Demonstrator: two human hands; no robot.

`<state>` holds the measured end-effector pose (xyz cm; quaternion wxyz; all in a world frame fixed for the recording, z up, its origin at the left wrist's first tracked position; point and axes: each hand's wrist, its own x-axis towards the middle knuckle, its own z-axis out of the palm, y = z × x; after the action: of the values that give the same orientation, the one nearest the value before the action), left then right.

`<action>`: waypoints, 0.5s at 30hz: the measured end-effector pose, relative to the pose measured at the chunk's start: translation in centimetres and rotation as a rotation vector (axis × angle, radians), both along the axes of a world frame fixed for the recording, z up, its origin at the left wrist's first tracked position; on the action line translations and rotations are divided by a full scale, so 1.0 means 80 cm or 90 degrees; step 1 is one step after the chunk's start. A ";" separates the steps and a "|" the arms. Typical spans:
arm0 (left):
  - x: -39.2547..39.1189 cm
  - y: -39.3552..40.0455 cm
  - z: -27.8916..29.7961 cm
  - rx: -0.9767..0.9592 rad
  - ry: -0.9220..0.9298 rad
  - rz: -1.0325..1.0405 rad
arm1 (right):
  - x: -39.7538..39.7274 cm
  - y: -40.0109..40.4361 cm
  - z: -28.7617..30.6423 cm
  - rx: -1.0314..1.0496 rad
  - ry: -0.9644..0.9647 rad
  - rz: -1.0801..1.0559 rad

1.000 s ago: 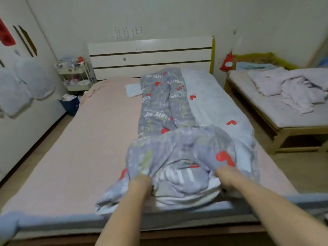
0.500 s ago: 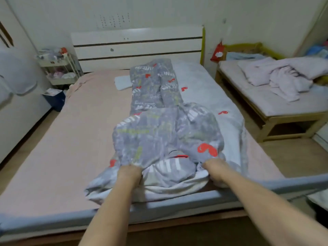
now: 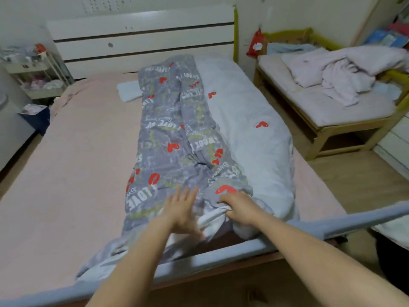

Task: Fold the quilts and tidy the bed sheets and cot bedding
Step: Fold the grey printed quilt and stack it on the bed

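Head view: the quilt (image 3: 174, 138), grey with red hearts and lettering on one face and plain pale on the other, lies in a long folded strip down the middle of the bed (image 3: 73, 165), running from the headboard (image 3: 143, 38) to the foot rail (image 3: 221, 255). Its pale side shows along the right. A small pale cloth (image 3: 128, 93) sits on the pink sheet just beside the quilt's far end.

The left hand (image 3: 181, 209) is flat with fingers spread and straight, lying on the printed face near the foot end; motion blur softens the fingertips. The right hand (image 3: 240, 207) is curled round a bunch of the quilt's near edge, gripping it just inside the foot rail.

To the right stands the cot (image 3: 327, 120), a low wooden frame holding a pale mattress with a crumpled lilac blanket (image 3: 340, 69) heaped on it. A red packet (image 3: 254, 44) hangs at the wall between bed and cot.

At far left a white shelf cart (image 3: 37, 69) holds small items too blurred to name. Below it a dark blue bin (image 3: 36, 118) holds pale stuff, unclear.
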<state>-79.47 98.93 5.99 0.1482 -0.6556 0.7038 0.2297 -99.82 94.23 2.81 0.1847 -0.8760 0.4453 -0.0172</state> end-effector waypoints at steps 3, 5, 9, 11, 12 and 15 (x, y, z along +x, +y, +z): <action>-0.073 -0.027 -0.028 -0.086 0.063 0.022 | 0.006 -0.023 0.001 0.061 -0.182 0.010; -0.088 -0.050 -0.047 -0.110 0.075 0.100 | 0.000 -0.047 -0.003 0.148 -0.234 0.016; -0.121 -0.111 -0.073 -0.063 -0.049 0.108 | -0.073 -0.135 -0.043 0.322 -0.315 -0.189; -0.144 -0.147 -0.097 -0.031 -0.071 0.111 | -0.131 -0.190 -0.081 0.281 -0.259 -0.368; -0.152 -0.161 -0.105 -0.022 -0.080 0.097 | -0.161 -0.209 -0.101 0.266 -0.178 -0.441; -0.185 -0.198 -0.147 0.012 -0.081 0.033 | -0.249 -0.245 -0.177 0.328 0.045 -0.533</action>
<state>-94.31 83.07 -5.81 0.1925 -0.6856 0.6735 0.1981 -119.74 74.62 -11.31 0.3568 -0.5476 0.7552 0.0505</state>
